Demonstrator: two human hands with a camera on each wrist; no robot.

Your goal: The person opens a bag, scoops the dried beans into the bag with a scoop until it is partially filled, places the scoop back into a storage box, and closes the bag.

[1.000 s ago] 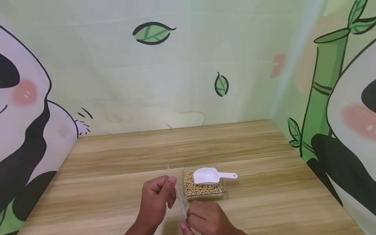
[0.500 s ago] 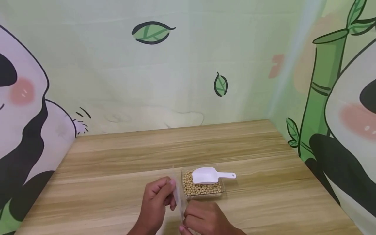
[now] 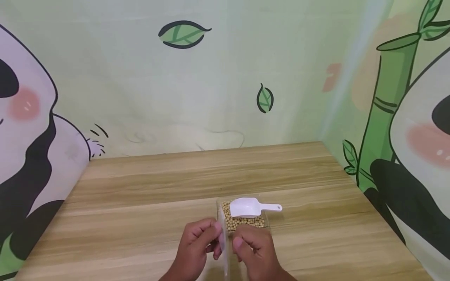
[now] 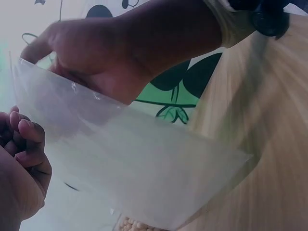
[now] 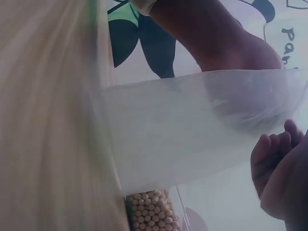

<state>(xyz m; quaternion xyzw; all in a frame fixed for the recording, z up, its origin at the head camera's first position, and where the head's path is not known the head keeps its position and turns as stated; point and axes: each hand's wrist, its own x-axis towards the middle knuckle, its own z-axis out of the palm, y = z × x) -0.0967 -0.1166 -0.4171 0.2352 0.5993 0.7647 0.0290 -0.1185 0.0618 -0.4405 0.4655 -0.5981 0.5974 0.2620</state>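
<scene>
A clear plastic bag (image 4: 144,159) stands nearly edge-on between the two hands in the head view; both wrist views show its broad milky side. My left hand (image 3: 194,246) pinches its upper edge with thumb and forefinger, the other fingers curled. To its right, my right hand (image 3: 259,249) has bent fingers bunched against the thumb; in the left wrist view its fingertips meet the bag's corner. Its grip is partly hidden. Just beyond the hands sits a clear box (image 3: 267,223) of round beige beans (image 5: 153,211). A white scoop (image 3: 246,207) lies on top, handle to the right.
The wooden table (image 3: 140,187) runs back to a printed wall cloth (image 3: 123,78) with pandas, leaves and bamboo. Cloth walls also rise at the left and right sides. The box's front part is partly covered by the hands in the head view.
Both hands and the bag have shifted right, in front of the box's near left corner. The right hand has left the bag's lower near end and moved up and forward.
</scene>
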